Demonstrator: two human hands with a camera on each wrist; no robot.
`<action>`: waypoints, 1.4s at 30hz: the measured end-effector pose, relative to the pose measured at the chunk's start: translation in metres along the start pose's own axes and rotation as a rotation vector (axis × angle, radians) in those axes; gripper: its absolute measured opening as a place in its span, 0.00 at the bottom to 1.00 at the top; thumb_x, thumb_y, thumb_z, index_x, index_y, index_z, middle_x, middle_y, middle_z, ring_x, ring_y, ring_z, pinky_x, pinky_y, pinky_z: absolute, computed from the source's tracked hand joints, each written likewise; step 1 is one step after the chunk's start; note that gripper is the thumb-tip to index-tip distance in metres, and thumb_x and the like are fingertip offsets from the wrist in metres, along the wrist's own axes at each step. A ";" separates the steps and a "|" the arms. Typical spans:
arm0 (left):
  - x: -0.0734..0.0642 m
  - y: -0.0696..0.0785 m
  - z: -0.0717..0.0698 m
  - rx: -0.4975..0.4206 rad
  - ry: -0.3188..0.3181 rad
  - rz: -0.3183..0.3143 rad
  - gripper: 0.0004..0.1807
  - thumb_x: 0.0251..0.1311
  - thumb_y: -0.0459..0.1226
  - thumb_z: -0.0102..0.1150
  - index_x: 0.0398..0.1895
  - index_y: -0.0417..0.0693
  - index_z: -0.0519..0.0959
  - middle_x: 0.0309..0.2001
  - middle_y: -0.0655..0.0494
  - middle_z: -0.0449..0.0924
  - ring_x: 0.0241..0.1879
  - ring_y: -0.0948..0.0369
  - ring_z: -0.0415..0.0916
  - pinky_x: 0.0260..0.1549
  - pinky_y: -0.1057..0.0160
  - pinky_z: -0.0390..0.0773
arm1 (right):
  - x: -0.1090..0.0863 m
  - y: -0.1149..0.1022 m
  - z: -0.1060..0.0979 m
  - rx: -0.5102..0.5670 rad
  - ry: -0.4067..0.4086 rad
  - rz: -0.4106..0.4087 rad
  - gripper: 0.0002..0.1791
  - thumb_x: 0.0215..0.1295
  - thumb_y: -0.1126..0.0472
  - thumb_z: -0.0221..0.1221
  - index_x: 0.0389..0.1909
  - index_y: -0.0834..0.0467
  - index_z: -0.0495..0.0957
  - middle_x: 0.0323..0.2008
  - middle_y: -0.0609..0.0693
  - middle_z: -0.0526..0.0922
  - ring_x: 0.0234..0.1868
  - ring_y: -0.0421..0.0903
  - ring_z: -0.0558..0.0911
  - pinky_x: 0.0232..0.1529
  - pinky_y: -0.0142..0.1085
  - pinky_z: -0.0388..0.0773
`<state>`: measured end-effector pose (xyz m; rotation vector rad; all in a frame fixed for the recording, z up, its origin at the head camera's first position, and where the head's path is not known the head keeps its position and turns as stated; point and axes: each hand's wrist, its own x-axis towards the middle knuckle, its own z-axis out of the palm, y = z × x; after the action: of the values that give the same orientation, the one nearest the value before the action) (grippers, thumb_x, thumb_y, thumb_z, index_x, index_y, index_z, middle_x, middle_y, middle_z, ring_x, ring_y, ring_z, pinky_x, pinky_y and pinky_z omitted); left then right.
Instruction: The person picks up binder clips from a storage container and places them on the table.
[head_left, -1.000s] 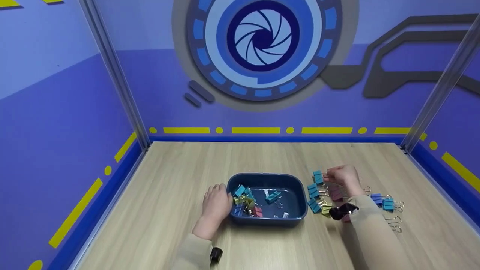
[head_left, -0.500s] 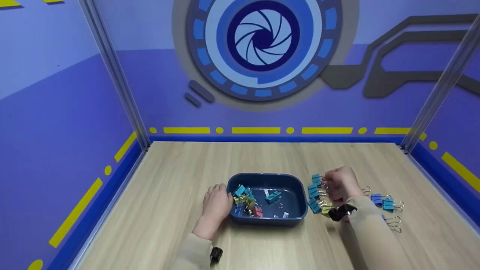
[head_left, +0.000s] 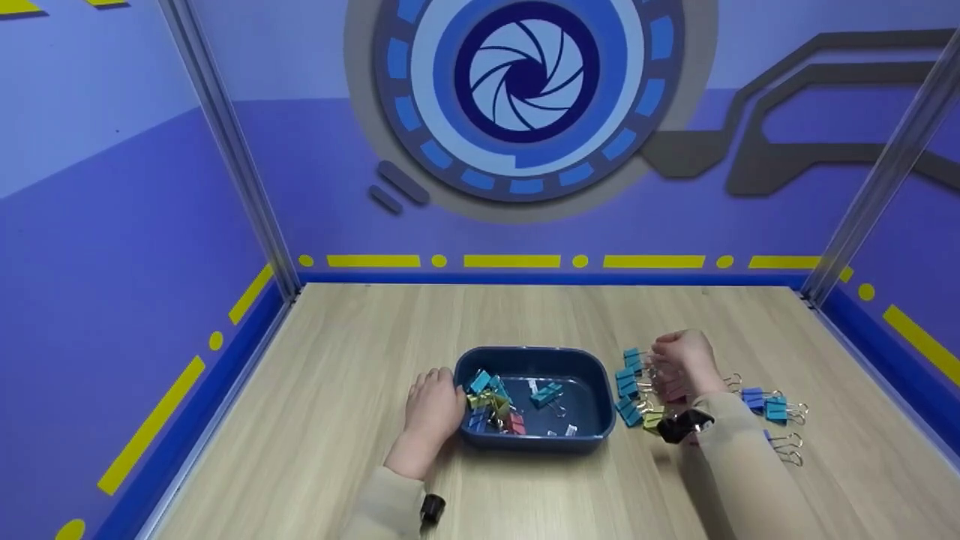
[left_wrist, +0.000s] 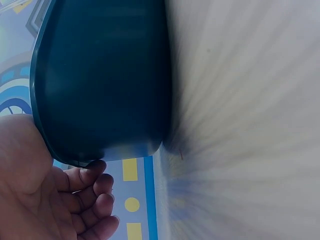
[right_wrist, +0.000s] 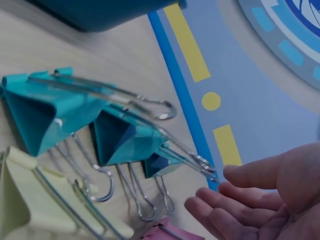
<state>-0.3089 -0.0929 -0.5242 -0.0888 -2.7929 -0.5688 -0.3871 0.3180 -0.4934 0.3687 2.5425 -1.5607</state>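
Observation:
At the left end of a dark blue plastic container (head_left: pixel 534 444), my left hand (head_left: pixel 433 406) holds the wall. In the left wrist view its loosely curled fingers (left_wrist: pixel 92 202) touch the outside corner; the thumb is hidden behind the rim. My right hand (head_left: pixel 690 361) hovers by the far end of a row of teal binder clips (head_left: pixel 627 381). The right wrist view shows its thumb and fingers (right_wrist: pixel 255 172) apart, just off the wire handle of the farthest teal binder clip (right_wrist: pixel 162 162). A yellow binder clip (right_wrist: pixel 30 200) and a pink binder clip (right_wrist: pixel 172 232) lie beside the row.
Inside the container are several mixed clips, among them a teal binder clip (head_left: pixel 547 394) and a red one (head_left: pixel 515 424). Blue (head_left: pixel 752 398) and teal (head_left: pixel 776 409) binder clips lie right of the right forearm, which hides part of the pile. Printed walls (head_left: pixel 517 240) enclose the wooden table (head_left: pixel 360 322).
My right hand has set the farthest teal binder clip down at the head of the row, let go of its handle and lifted slightly. My left hand and the container have stayed put.

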 end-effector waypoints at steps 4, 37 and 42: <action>0.001 0.001 -0.001 -0.003 -0.007 -0.006 0.14 0.67 0.39 0.58 0.45 0.35 0.79 0.43 0.40 0.82 0.48 0.44 0.78 0.48 0.46 0.76 | 0.001 -0.004 -0.003 -0.180 0.092 -0.094 0.24 0.73 0.60 0.55 0.63 0.72 0.74 0.57 0.70 0.81 0.56 0.62 0.83 0.60 0.51 0.78; 0.000 0.000 0.000 -0.019 0.007 0.004 0.14 0.66 0.39 0.59 0.45 0.35 0.79 0.43 0.40 0.82 0.47 0.44 0.77 0.48 0.46 0.76 | -0.047 -0.049 0.070 0.329 -0.448 -0.115 0.22 0.76 0.69 0.50 0.60 0.85 0.65 0.45 0.66 0.87 0.42 0.48 0.90 0.50 0.38 0.85; -0.001 0.000 0.000 -0.007 0.030 0.026 0.13 0.65 0.38 0.59 0.42 0.35 0.79 0.41 0.41 0.82 0.46 0.44 0.78 0.47 0.46 0.76 | -0.054 -0.056 0.079 0.245 -0.489 -0.100 0.21 0.75 0.69 0.53 0.57 0.85 0.66 0.45 0.71 0.86 0.37 0.48 0.90 0.47 0.40 0.87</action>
<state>-0.3082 -0.0931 -0.5244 -0.1175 -2.7564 -0.5690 -0.3515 0.2160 -0.4683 -0.1129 2.0333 -1.7431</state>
